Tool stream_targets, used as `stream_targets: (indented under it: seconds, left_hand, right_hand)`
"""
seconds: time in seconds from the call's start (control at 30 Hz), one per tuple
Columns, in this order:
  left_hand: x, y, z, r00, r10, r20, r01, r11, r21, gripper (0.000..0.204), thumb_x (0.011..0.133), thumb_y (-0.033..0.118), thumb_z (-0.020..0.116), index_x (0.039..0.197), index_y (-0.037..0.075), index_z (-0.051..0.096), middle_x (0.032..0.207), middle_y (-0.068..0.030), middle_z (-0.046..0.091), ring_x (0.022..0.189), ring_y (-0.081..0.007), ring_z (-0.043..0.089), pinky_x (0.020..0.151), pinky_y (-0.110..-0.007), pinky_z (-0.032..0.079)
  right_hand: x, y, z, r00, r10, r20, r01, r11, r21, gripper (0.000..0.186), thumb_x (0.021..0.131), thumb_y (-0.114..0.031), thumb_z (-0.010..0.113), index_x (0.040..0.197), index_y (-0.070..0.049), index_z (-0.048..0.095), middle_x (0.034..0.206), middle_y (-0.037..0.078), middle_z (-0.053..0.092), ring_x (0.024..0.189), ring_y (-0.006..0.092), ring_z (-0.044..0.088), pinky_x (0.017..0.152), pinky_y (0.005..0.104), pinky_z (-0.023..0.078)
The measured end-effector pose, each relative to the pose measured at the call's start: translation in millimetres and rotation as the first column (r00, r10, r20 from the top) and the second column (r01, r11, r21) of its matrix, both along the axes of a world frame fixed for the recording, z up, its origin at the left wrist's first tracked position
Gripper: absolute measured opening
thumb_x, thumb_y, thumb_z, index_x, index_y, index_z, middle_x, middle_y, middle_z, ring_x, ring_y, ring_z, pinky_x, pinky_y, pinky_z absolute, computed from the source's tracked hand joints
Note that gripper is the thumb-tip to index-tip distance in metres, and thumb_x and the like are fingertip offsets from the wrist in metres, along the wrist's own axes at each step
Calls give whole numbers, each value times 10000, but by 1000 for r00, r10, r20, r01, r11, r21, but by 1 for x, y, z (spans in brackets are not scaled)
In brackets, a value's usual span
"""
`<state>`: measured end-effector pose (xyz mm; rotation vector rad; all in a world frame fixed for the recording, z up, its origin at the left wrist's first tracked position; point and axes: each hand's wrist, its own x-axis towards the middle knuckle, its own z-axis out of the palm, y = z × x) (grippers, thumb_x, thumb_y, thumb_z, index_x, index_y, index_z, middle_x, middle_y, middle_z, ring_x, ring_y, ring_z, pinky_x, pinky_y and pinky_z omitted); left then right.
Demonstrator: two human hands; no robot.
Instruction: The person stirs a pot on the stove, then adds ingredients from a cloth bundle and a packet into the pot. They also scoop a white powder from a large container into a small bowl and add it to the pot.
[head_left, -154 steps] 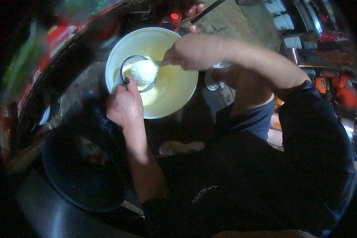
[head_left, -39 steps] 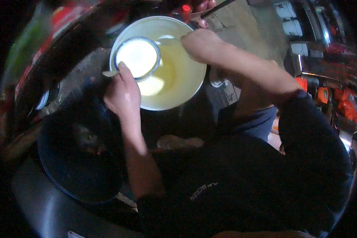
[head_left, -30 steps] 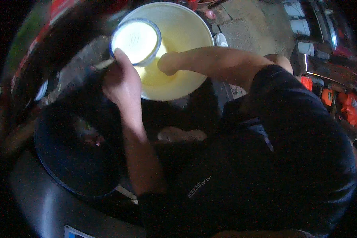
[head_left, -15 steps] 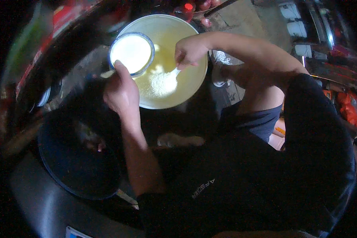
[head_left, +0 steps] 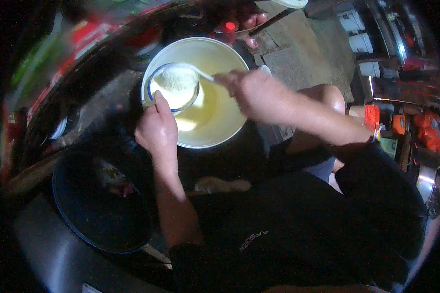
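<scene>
My left hand (head_left: 157,128) grips the near left rim of a blue-rimmed bowl (head_left: 198,93), with its thumb over the edge. The bowl is held over a large cream bucket (head_left: 232,119), whose inside looks yellowish. In my right hand (head_left: 259,95), blurred by motion, is the handle of a white spoon (head_left: 205,76). The spoon's head is above the bowl and seems to carry pale, grainy stuff (head_left: 177,77). Glare and blur hide how full the bowl is and whether the spoon touches it.
A dark round tub (head_left: 100,210) is at the lower left beside a metal surface (head_left: 44,239). Beyond the bucket are a red-capped container (head_left: 228,30) and reddish onions (head_left: 252,20). Several white pails (head_left: 361,43) and orange bags (head_left: 428,136) line the right side.
My right hand has raised the spoon and its pale load from low in the bucket to above the bowl. The bowl appears slightly lower and further right in the view.
</scene>
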<state>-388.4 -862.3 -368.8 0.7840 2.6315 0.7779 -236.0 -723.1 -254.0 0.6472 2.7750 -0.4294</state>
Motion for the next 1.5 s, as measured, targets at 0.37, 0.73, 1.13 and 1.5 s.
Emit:
stream_targets:
  seconds: [0.37,0.73,1.13,1.5]
  left_hand:
    - [0,-12,10,990,27,135,-53,980,193,576,1034,432,396,897,-2,749,839,-211,707,817,-388,690,763,-465,534]
    - [11,-13,63,991,77,112,-111,932,345,436,1017,345,509,919,-6,748,832,-197,714,781,-355,710,682,-434,548]
    - [-54,-101,93,884,380,-271,-387,922,31,663,1028,540,374,1025,-16,735,1004,-289,693,932,-424,673,824,-499,502]
    - [-76,-155,92,738,675,-15,-647,714,267,654,1008,521,435,1078,-70,706,1074,-293,687,998,-407,661,912,-469,479]
  right_hand:
    - [25,-1,-58,983,-144,-111,147,989,19,767,858,-79,658,1510,11,265,1269,250,517,1211,405,511,1036,458,428]
    - [11,194,-25,-167,-981,-100,135,78,-988,469,949,-331,667,1255,-14,504,1137,129,579,851,209,597,825,381,561]
    - [134,32,23,106,-968,-228,866,202,-457,293,879,-257,617,994,9,659,883,62,644,839,211,604,752,362,494]
    - [67,-8,-125,202,-947,-251,598,322,-734,342,954,-246,634,1133,35,559,915,76,642,794,136,618,727,272,524]
